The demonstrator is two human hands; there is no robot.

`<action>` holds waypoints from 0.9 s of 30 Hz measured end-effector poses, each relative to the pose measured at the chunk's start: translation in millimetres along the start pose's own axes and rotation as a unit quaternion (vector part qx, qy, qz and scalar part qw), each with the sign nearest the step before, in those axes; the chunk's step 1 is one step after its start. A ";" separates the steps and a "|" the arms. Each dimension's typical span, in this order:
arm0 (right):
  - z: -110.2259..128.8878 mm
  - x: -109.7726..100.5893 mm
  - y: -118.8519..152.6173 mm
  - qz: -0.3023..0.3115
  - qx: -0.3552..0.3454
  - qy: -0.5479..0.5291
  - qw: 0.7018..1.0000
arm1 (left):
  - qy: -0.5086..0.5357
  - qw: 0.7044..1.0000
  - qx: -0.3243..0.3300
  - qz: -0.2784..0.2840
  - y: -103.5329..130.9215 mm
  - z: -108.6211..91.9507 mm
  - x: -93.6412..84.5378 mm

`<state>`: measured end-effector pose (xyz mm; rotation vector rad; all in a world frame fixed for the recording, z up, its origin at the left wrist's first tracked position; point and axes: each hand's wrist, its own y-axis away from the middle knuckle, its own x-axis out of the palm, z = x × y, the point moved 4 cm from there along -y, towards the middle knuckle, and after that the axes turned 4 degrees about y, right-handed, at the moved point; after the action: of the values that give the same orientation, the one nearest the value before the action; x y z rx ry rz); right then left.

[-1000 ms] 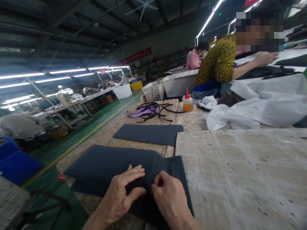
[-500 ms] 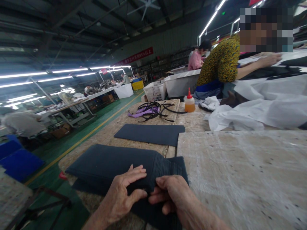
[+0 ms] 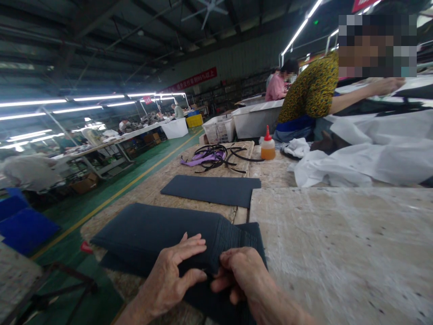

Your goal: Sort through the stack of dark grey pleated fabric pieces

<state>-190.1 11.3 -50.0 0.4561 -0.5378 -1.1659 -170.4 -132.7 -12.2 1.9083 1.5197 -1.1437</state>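
Stack of dark panels (image 3: 158,225), lower centre: edge work judged in hand. Left hand (image 3: 169,275) open against it; right hand (image 3: 246,273) curled at its edge, can't tell if pinching. Next move calls for steady left-hand pressure.

A stack of cloth pieces (image 3: 162,225) lies at the near end of a worktable (image 3: 338,234), with a separate piece (image 3: 209,189) flat behind it. Farther back, a tangle of straps (image 3: 211,157) rests on the tabletop, a squeeze bottle (image 3: 268,149) standing to its right. Crumpled sheeting (image 3: 365,158) spreads right of the bottle, a worker (image 3: 307,90) behind it. Beyond the table's far edge sit a basket (image 3: 219,128) and, to its right, a tub (image 3: 257,118). An aisle (image 3: 142,164) runs along the left, between the table and a long workbench (image 3: 131,135).
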 end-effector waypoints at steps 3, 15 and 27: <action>-2.3 2.4 -3.7 -0.008 -0.012 0.031 0.999 | -0.001 1.000 -0.001 0.000 1.1 -0.1 -0.4; -5.0 -1.4 -5.5 -0.126 -0.055 0.208 0.968 | 0.007 1.000 0.006 -0.002 0.1 -2.0 -1.6; 0.9 1.9 -3.4 -0.059 -0.059 0.163 0.983 | 0.011 1.000 0.005 -0.008 1.6 0.5 -1.4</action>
<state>-192.6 8.3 -50.9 0.5686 -0.1588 -1.2004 -169.2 -134.4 -11.5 1.9239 1.5462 -1.1420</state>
